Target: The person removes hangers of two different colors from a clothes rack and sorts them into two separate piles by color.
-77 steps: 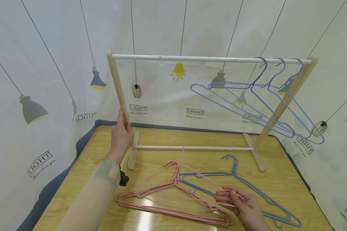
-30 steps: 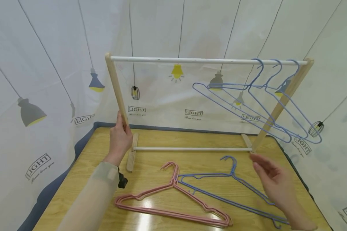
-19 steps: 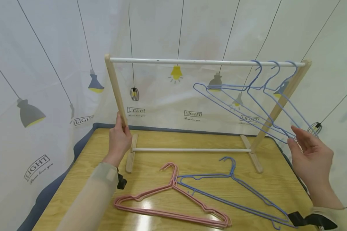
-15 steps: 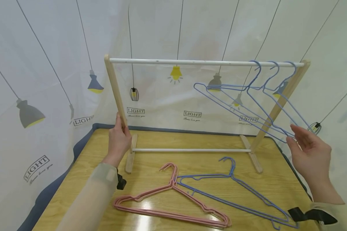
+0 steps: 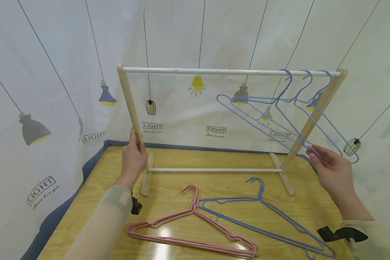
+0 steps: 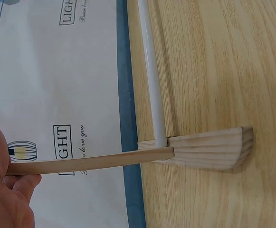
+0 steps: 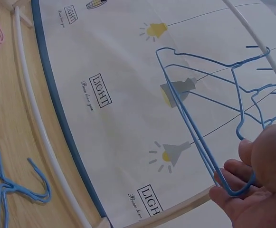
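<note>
My left hand (image 5: 134,159) grips the left wooden post (image 5: 127,97) of a small clothes rack; in the left wrist view the post (image 6: 90,163) runs down to its wooden foot (image 6: 209,148). Three blue wire hangers hang from the rack's white top bar (image 5: 195,71), close to its right end. With thumb and fingers, my right hand (image 5: 336,175) holds the lower right corner of the nearest blue hanger (image 5: 282,93). The right wrist view shows that corner (image 7: 237,194) between thumb and fingers, with the other two hangers behind.
A stack of pink hangers (image 5: 195,206) lies on the wooden table (image 5: 94,202) in front of the rack. To its right lie more blue hangers (image 5: 261,195), partly overlapping the pink stack. A white lower bar (image 5: 214,170) joins the rack's feet. Lamp-printed cloth (image 5: 182,36) hangs behind.
My right hand no longer holds the pink hanger; it has moved right and up, then slightly left onto the nearest hanging blue hanger's corner. My left hand keeps hold of the post.
</note>
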A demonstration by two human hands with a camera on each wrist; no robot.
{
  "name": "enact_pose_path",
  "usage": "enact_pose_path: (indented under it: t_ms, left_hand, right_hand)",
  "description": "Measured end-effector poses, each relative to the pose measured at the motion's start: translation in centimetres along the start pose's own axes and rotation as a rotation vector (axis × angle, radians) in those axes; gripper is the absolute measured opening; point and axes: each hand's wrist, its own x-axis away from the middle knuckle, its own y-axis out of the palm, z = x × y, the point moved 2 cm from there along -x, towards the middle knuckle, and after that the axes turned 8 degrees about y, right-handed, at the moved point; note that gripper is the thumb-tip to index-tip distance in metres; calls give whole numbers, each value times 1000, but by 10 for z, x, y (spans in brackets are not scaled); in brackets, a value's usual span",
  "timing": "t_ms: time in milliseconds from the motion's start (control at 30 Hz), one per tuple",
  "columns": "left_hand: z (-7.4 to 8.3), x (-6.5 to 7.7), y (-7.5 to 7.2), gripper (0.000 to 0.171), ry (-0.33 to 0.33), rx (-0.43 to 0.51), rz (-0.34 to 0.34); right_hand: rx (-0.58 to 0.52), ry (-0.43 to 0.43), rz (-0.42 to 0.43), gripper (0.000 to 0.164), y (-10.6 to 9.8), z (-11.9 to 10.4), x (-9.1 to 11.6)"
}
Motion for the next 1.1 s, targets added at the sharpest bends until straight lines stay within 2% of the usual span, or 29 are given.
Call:
enact_pose_path:
  t_ms: [33,100,300,567,767,1100]
  left_hand:
    - [0,0,0,60,-1,0,-1]
    - [0,0,0,61,-3,-1,-4]
    - [-2,1,1,63,-11,2,-6]
    - [0,1,0,61,-1,-5,-4]
    - [2,1,-1,60,-7,-8,-5]
    - [1,2,0,63,-20,-14,-8]
  right_hand:
    - [-62,-8,-27,33,3,2,0]
    - [-113,-43,-66,30,9,4,0]
    - [-167,-101,-100,30,21,8,1]
    - [-163,-94,27,30,25,1,5]
    - [-247,-61,157,28,29,-13,8]
    - [-345,-79,205,27,22,-36,16]
